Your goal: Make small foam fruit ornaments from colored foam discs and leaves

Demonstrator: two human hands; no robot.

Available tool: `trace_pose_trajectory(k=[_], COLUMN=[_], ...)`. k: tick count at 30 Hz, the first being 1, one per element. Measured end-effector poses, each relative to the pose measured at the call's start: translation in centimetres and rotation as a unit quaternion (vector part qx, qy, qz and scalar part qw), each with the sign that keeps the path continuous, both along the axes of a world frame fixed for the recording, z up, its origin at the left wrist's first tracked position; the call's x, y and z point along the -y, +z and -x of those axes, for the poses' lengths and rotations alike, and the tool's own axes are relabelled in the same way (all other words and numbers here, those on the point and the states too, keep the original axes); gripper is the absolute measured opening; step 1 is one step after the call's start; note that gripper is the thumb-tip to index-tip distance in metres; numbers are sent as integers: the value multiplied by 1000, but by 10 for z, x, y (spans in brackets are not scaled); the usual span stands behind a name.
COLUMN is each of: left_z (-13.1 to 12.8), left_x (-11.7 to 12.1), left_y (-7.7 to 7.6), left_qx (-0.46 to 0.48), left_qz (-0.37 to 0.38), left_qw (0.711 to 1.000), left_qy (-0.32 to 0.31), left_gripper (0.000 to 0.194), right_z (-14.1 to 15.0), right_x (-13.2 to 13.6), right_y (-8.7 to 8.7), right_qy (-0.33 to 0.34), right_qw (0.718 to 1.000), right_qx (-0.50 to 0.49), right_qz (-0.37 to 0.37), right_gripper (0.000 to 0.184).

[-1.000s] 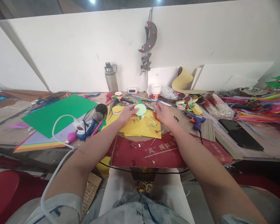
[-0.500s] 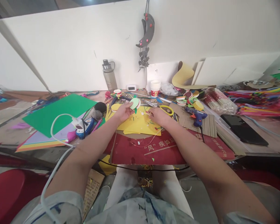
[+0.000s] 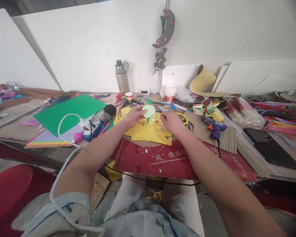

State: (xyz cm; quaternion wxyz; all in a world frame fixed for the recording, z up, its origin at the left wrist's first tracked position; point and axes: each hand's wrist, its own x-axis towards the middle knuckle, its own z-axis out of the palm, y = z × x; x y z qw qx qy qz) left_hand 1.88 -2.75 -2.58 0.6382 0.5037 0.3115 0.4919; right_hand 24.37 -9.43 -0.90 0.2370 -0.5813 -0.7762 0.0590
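Observation:
Between the fingers and thumb of my left hand (image 3: 135, 116) is a pale green round paper craft piece (image 3: 148, 112). Its flat face is turned up toward me, and dark green tabs stick out at its top and bottom. Just to the right, my right hand (image 3: 171, 121) has its fingers pinched together. Something tiny may be at their tips, too small to name. Both hands are above yellow paper sheets (image 3: 145, 131) scattered with small scraps. A yellow scissor handle (image 3: 186, 119) shows behind my right wrist.
A blue glue gun (image 3: 217, 129) lies on corrugated cardboard at right, near a black phone (image 3: 271, 148). Further back stand a paper cup (image 3: 170, 93) and a bottle (image 3: 122, 79). Green card (image 3: 69, 112) and a white cable (image 3: 59, 168) are at left.
The round piece has turned in my left hand, so its face and both green tabs now show. My right hand stays pinched close by. The view has swung slightly left.

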Motion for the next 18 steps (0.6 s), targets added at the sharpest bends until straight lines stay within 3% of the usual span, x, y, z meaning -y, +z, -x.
trace_pose_trajectory(k=[5,10,14,18], left_z=[-3,-5,-2,-3], left_x=[4,6,5,4], left_y=[-3,0,5,4], left_qx=[-42,-15,42,47], left_qz=[2,25,69,59], left_qw=[999,999,995,997], left_qy=[16,43,54,33], left_gripper=[46,27,14,15], right_z=[-7,-11,-10,-10], right_x=[-11,-19,-20,-20], right_y=[-9,-9,-6,-1], right_qy=[5,4,-4,-15], right_qw=[994,979,971,971], right_qx=[-76,-165,-213,-221], right_qz=[-72,-123,-112,-85], right_gripper=[25,21,19,20])
